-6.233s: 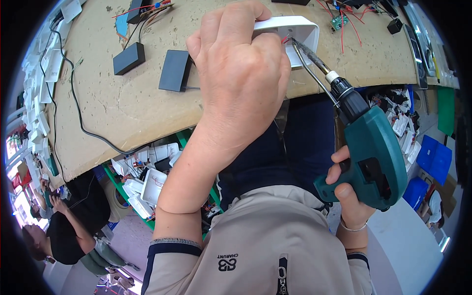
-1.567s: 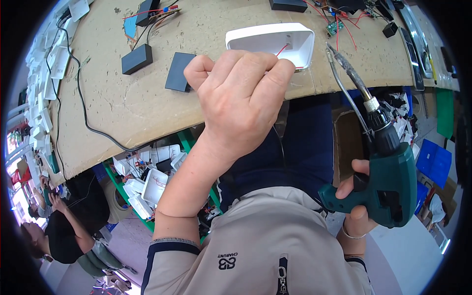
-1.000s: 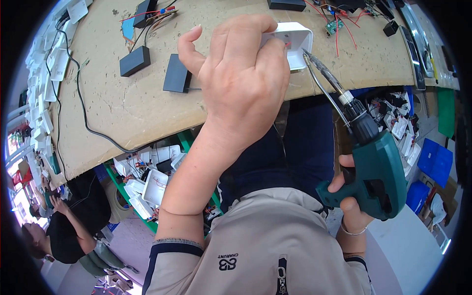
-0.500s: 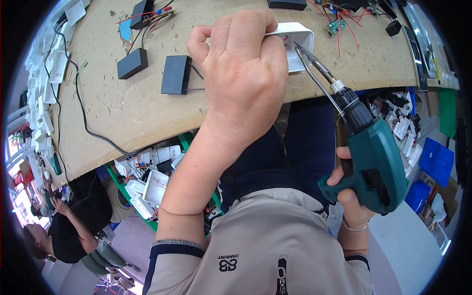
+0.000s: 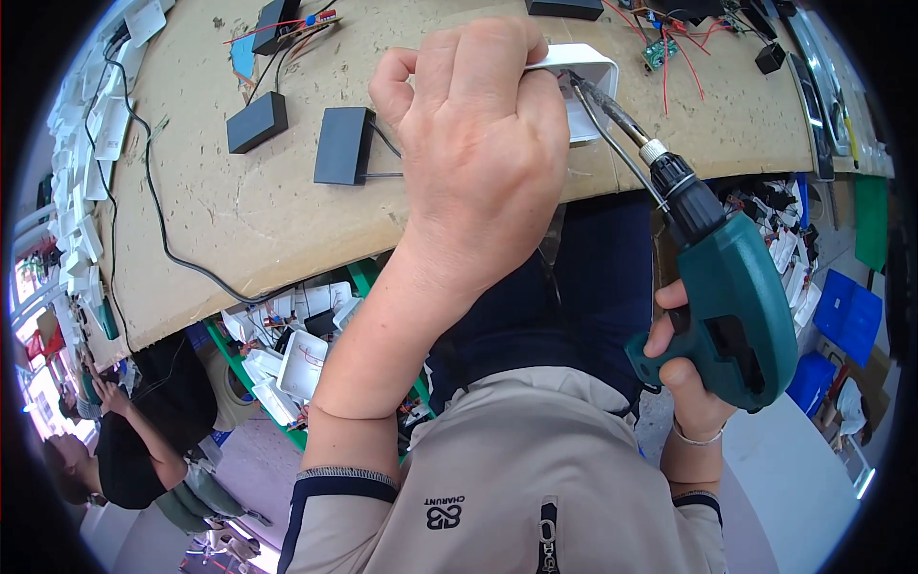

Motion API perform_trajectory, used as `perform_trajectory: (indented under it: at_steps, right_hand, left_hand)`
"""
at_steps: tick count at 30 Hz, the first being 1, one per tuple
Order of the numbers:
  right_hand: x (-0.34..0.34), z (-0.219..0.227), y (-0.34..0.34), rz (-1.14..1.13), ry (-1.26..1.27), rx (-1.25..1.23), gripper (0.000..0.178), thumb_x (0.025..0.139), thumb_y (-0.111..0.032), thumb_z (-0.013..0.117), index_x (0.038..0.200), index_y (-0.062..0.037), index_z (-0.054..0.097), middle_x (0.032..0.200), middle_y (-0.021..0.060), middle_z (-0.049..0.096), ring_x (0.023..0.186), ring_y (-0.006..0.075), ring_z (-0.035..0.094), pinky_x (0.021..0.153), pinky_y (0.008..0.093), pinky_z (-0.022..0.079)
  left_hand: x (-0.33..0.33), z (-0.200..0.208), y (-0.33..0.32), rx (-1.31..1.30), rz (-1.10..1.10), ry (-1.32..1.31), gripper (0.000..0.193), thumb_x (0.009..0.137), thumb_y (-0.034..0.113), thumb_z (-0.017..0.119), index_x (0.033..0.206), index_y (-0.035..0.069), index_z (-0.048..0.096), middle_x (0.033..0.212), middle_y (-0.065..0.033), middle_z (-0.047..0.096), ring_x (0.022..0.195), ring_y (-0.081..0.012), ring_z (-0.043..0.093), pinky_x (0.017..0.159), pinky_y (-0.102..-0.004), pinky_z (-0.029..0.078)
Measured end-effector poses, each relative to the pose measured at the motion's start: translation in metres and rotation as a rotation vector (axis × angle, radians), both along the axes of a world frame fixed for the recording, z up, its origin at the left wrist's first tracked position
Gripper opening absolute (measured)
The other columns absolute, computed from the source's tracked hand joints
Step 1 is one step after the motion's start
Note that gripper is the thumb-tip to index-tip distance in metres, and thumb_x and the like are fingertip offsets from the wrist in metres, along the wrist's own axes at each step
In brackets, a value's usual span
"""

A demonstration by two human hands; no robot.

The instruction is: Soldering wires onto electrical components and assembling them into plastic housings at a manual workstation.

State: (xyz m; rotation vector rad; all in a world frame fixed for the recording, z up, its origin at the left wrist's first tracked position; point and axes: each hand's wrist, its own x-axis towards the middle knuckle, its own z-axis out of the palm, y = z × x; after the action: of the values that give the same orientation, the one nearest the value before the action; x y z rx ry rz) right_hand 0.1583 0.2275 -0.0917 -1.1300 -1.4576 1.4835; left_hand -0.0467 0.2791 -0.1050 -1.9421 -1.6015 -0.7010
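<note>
My left hand (image 5: 483, 143) is closed on a small white plastic case (image 5: 595, 63) just above the near part of the worktable. The case's open side faces right, and my fingers hide much of its inside. In my right hand (image 5: 696, 387) is a green soldering gun (image 5: 751, 277), its handle gripped from below. The gun's dark iron tip (image 5: 612, 113) and the thin metal feed tube beside it reach into the case. What the tip touches inside is too small to tell. Left of my left hand lies a flat black box (image 5: 342, 145) with a cable.
Another black box (image 5: 256, 123) and a long black cable (image 5: 163, 215) lie on the cardboard-covered table (image 5: 239, 201). Red wires and a green circuit board (image 5: 658, 53) are at the back right. A bin of white housings (image 5: 304, 364) stands below. Another person (image 5: 134, 459) works at far left.
My left hand and the white case have shifted slightly right. The soldering gun has tilted a little, and its tip sits slightly farther up into the case.
</note>
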Motion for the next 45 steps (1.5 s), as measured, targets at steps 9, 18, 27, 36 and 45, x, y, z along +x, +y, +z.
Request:
perform_trajectory:
  at_steps: [9, 18, 27, 36, 45]
  right_hand:
    - [0.001, 0.001, 0.002, 0.002, -0.014, -0.027, 0.041, 0.068, -0.01, 0.071, 0.104, 0.0023, 0.054, 0.098, 0.0117, 0.058, 0.067, 0.0106, 0.054, 0.057, 0.0209, 0.044]
    - [-0.003, 0.008, -0.002, -0.091, -0.177, -0.128, 0.061, 0.066, -0.03, 0.074, 0.106, 0.0061, 0.047, 0.086, 0.0117, 0.055, 0.063, 0.0138, 0.054, 0.054, 0.0236, 0.044]
    - [0.0, 0.008, -0.001, -0.044, -0.156, -0.064, 0.045, 0.068, -0.017, 0.072, 0.103, 0.0026, 0.051, 0.086, 0.0085, 0.056, 0.067, 0.0124, 0.054, 0.059, 0.0236, 0.045]
    - [-0.002, 0.008, 0.002, 0.02, -0.123, -0.019, 0.038, 0.068, -0.007, 0.071, 0.102, -0.0006, 0.056, 0.093, 0.0084, 0.058, 0.072, 0.0119, 0.055, 0.062, 0.0224, 0.045]
    - [-0.001, 0.008, -0.002, -0.07, -0.171, -0.116, 0.063, 0.067, -0.027, 0.073, 0.113, 0.0049, 0.044, 0.096, 0.015, 0.055, 0.066, 0.0146, 0.055, 0.059, 0.0244, 0.045]
  left_hand:
    - [0.001, 0.0, 0.0, -0.02, 0.01, 0.004, 0.008, 0.062, 0.005, 0.062, 0.069, 0.002, 0.06, 0.084, -0.0037, 0.052, 0.078, -0.0175, 0.048, 0.073, -0.0317, 0.028]
    - [0.001, 0.0, 0.001, -0.01, -0.006, -0.021, 0.008, 0.061, 0.005, 0.062, 0.069, 0.002, 0.059, 0.084, -0.0044, 0.053, 0.078, -0.0182, 0.048, 0.072, -0.0317, 0.029]
    - [-0.003, -0.017, 0.009, 0.025, -0.081, -0.285, 0.009, 0.059, 0.003, 0.062, 0.068, 0.001, 0.059, 0.083, -0.0061, 0.053, 0.077, -0.02, 0.049, 0.07, -0.0318, 0.032]
    - [-0.002, -0.017, 0.011, 0.044, -0.096, -0.3, 0.007, 0.059, 0.002, 0.061, 0.066, 0.0, 0.059, 0.082, -0.007, 0.053, 0.076, -0.0212, 0.05, 0.068, -0.0319, 0.035]
    - [-0.004, 0.012, 0.008, -0.027, -0.068, -0.151, 0.009, 0.057, -0.004, 0.057, 0.062, 0.0, 0.05, 0.078, -0.0093, 0.05, 0.065, -0.0235, 0.047, 0.057, -0.0326, 0.036]
